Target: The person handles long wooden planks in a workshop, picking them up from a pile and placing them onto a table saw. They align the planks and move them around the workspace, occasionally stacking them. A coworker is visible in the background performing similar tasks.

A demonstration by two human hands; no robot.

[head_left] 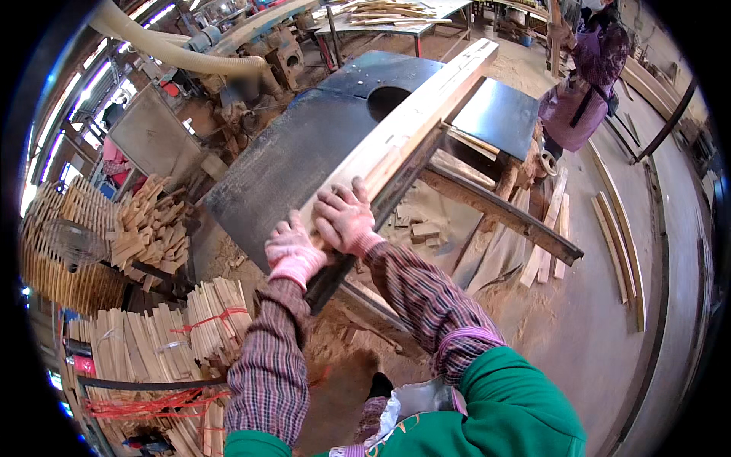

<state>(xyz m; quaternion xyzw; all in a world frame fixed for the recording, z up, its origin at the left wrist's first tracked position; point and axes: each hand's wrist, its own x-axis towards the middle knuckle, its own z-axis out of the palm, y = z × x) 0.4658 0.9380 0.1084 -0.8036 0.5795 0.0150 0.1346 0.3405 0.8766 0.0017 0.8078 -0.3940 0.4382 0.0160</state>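
Note:
A long pale wooden board lies slantwise across a dark metal machine table, running from my hands to the far right edge. It may be more than one piece side by side. My left hand, in a pinkish glove with dirty fingertips, bends over the board's near end on its left side. Just right of it, my right hand, gloved alike, curls its fingers over the top and right side. The undersides of both hands are hidden. Past the board's left side, a dark round opening shows in the table.
Bundled wood strips stand at lower left, below a pile of short pieces. A metal rail juts out right of the table. Loose boards lie on the floor at right. Another person stands at far right. A hose hangs at upper left.

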